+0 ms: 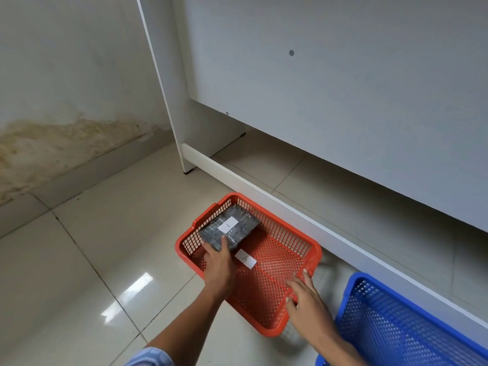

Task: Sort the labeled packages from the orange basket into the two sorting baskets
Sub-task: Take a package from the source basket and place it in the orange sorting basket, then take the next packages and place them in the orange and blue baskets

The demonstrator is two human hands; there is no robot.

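Note:
An orange mesh basket [295, 249] sits on the tiled floor. A dark wrapped package [237, 228] with a white "A" label lies in its far left corner. My left hand [219, 262] reaches inside and grips the package's near end, thumb on top. A loose white "A" label [245, 258] lies on the basket floor beside that hand. My right hand [306, 299] rests on the basket's near right rim with its fingers spread. A blue mesh basket [353, 313] stands to the right, cut off by the frame edge.
A white cabinet [343, 88] stands behind the baskets, and its low white kickboard [264, 186] runs diagonally just past them. A stained wall [52, 128] is at the left. Glossy floor tiles [79, 260] spread out left of the orange basket.

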